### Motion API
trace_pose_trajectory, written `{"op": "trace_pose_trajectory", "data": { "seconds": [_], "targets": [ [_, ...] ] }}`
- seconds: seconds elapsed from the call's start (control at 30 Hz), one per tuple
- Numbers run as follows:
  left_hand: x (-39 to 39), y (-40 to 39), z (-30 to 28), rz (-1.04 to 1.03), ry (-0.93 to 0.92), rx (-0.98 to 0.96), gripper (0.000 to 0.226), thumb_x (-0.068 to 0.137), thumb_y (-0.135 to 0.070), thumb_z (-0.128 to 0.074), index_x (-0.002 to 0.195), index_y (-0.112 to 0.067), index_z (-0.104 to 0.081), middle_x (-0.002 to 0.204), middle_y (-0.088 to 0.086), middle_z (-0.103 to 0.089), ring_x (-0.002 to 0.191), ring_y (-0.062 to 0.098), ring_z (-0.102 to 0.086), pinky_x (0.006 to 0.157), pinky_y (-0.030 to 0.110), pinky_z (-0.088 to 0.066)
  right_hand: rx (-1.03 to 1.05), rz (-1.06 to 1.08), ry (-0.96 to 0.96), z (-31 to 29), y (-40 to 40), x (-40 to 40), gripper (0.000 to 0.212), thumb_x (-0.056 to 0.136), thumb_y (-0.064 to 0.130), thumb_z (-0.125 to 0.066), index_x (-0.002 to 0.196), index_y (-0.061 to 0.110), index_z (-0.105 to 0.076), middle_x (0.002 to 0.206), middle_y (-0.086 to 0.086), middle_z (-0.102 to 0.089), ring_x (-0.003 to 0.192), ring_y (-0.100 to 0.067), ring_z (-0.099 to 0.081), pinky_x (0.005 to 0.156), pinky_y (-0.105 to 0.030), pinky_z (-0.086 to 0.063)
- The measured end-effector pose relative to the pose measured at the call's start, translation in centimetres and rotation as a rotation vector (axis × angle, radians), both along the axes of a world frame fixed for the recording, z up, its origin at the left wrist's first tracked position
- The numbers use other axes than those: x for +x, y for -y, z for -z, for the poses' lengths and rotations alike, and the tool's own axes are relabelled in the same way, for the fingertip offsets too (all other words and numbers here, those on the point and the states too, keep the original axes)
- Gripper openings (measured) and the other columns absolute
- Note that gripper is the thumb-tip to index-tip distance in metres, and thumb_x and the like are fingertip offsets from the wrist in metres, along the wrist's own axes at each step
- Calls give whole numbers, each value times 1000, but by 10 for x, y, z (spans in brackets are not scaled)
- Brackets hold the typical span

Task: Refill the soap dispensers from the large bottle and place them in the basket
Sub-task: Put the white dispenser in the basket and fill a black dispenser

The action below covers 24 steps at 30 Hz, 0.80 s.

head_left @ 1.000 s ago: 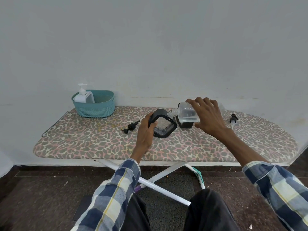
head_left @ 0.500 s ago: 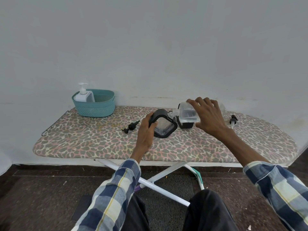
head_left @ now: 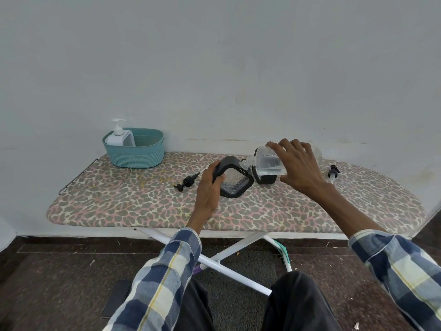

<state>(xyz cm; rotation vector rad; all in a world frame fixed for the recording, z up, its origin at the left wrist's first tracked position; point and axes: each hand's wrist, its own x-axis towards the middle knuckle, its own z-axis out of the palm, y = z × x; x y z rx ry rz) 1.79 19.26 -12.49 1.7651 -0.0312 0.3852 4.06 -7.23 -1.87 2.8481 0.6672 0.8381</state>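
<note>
My left hand (head_left: 208,187) grips a black-framed soap dispenser (head_left: 235,181) with a clear ribbed face, tilted on the ironing board (head_left: 119,201). My right hand (head_left: 299,167) holds the large clear bottle (head_left: 267,161) on its side, its neck touching the dispenser's top corner. A second black dispenser (head_left: 266,179) stands behind, partly hidden under the bottle. One black pump head (head_left: 187,181) lies left of my left hand, another (head_left: 333,172) lies at the right. The teal basket (head_left: 140,155) at the back left holds a white dispenser (head_left: 119,137).
The board stands against a white wall and its leopard-print cover ends in a rounded nose at the right. White crossed legs (head_left: 226,256) and my knees are below its front edge. A dark flat object (head_left: 117,299) lies on the floor.
Both hands have held their grip and position, with the bottle still tipped against the dispenser. Only the camera view has shifted slightly.
</note>
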Motion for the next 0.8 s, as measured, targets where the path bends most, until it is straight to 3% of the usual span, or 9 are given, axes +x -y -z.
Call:
{"op": "trace_pose_trajectory", "data": {
  "seconds": [0.17,0.5,0.8],
  "targets": [
    [-1,0,0,7,12,0,54,99,-48,-54,152,-36,-53,148,-9,-59,135,14,-57,116,51,-46,-7,-1,3,0,1,1,108,61,17,-98,153,27,-41,132,-4,-55,116,-31,-54,107,-49,-40],
    [-2,0,-1,13,-3,-20,61,95,-56,-54,153,-36,-52,149,-9,-58,135,15,-56,116,52,-46,-6,1,3,0,1,2,109,61,17,-98,153,27,-41,132,-5,-55,117,-31,-54,107,-49,-40],
    [-4,1,-3,12,-3,-11,57,99,-49,-54,154,-34,-52,149,-8,-58,135,14,-57,117,50,-46,-2,-1,-2,0,1,2,109,61,17,-99,153,26,-41,134,-6,-56,119,-32,-54,109,-50,-39]
  ]
}}
